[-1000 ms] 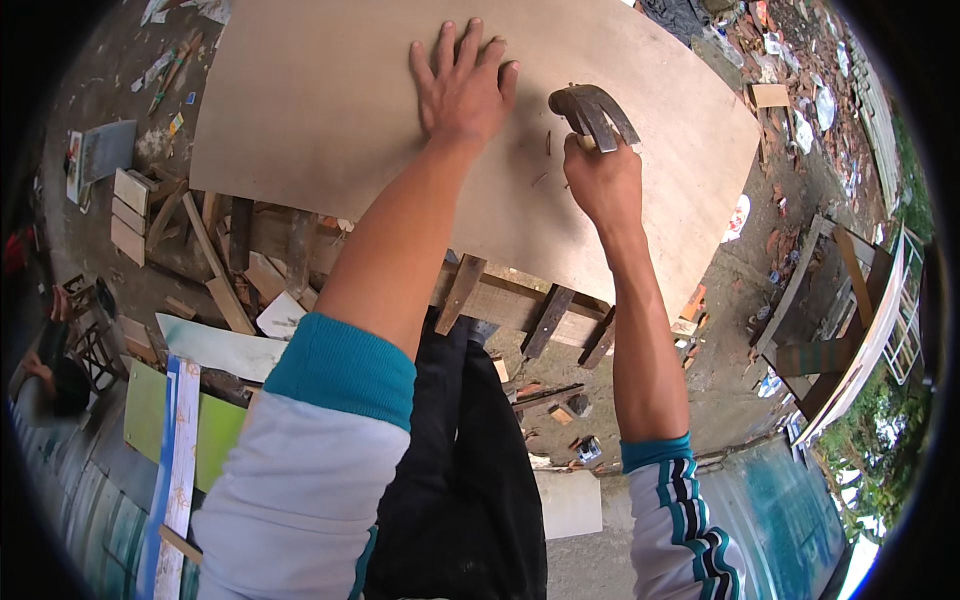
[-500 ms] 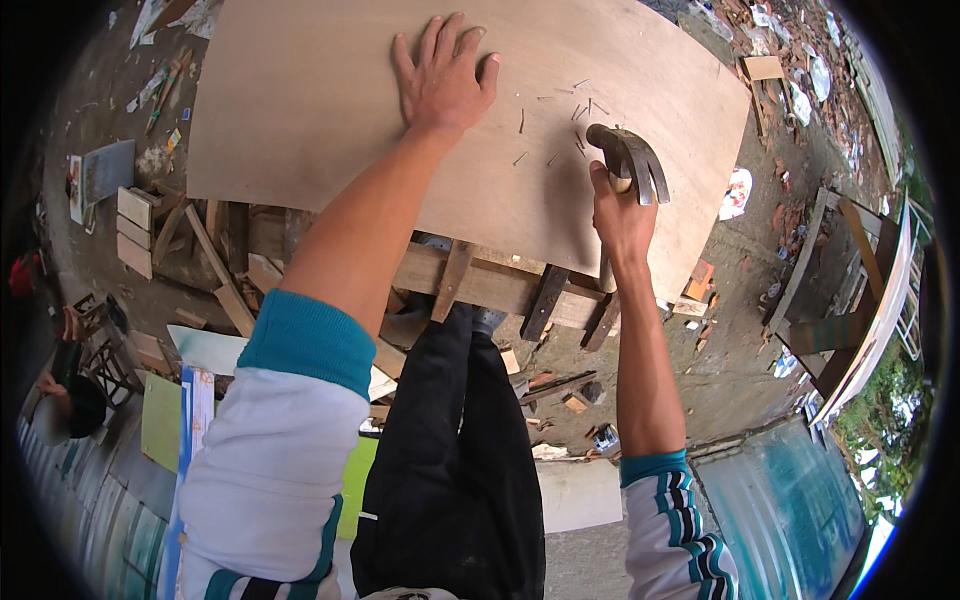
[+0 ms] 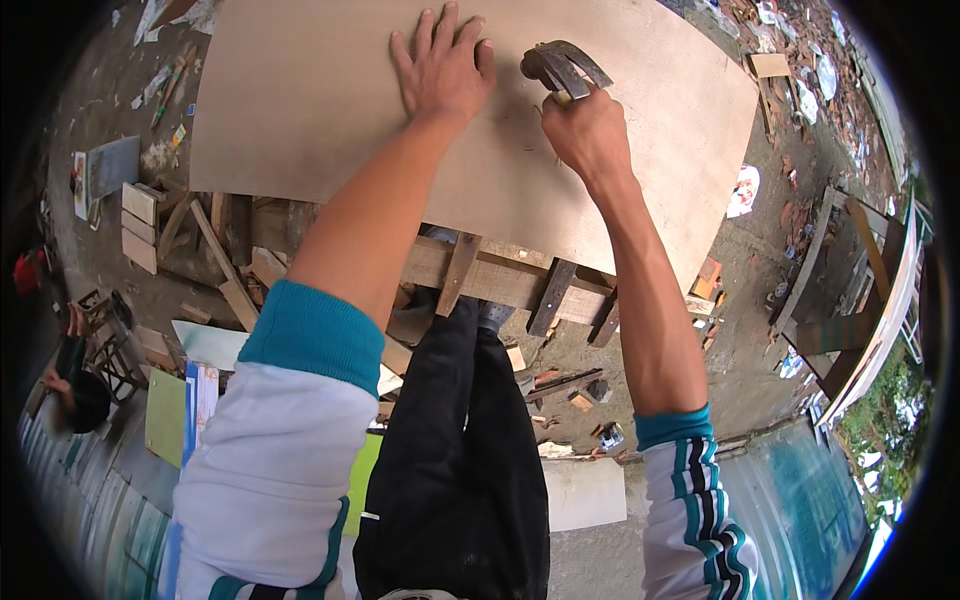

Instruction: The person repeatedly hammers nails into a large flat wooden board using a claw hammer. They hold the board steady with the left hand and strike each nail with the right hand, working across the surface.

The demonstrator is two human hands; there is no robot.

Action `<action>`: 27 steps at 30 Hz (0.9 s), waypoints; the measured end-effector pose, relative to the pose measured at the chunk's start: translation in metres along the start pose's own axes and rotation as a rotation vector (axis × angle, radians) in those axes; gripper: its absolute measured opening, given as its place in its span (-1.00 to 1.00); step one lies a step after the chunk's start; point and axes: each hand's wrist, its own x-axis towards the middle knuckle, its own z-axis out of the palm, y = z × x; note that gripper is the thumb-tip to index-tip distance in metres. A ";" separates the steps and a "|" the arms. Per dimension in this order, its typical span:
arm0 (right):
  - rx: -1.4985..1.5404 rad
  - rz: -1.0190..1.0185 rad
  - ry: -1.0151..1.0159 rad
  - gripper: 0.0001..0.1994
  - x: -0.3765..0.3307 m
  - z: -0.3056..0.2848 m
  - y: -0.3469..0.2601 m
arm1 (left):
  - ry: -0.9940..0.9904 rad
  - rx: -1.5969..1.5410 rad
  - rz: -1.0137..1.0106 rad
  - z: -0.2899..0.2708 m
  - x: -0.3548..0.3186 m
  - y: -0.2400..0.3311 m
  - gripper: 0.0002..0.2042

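A large light-brown plywood sheet (image 3: 300, 110) lies before me on a wooden frame (image 3: 500, 280). My left hand (image 3: 445, 75) rests flat on the sheet, its fingers spread. Wrapped round the handle of a claw hammer (image 3: 555, 68), my right hand (image 3: 590, 130) holds the tool above the sheet, to the right of my left hand. The hammer's dark metal head casts a shadow on the wood. One small nail (image 3: 529, 149) shows near that shadow; the hammer and right hand hide the spot where several loose nails lay.
Wood offcuts (image 3: 140, 225) lie left of the sheet, and more scraps (image 3: 580, 400) are on the ground by my legs. At the right stands a wooden frame structure (image 3: 830, 270). Litter (image 3: 805, 100) covers the ground at the far right. Another person (image 3: 75, 395) is at the left edge.
My right hand has carried the hammer up and to the left, farther over the sheet and closer to my left hand. The left hand stays flat in about the same place.
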 end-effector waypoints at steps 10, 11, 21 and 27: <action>-0.095 -0.032 -0.010 -0.67 -0.004 0.008 0.004 | 0.000 0.012 0.013 -0.002 0.000 0.001 -0.55; -0.058 -0.021 -0.004 -0.66 -0.008 0.005 0.002 | 0.010 0.026 0.018 -0.001 -0.001 -0.001 -0.55; -0.025 0.128 0.259 -0.67 -0.035 -0.013 0.089 | 0.047 -0.112 0.215 0.004 -0.001 -0.005 -0.67; -0.047 0.069 0.298 -0.77 -0.044 -0.009 0.135 | 0.147 -0.076 0.309 -0.005 -0.003 0.006 -0.72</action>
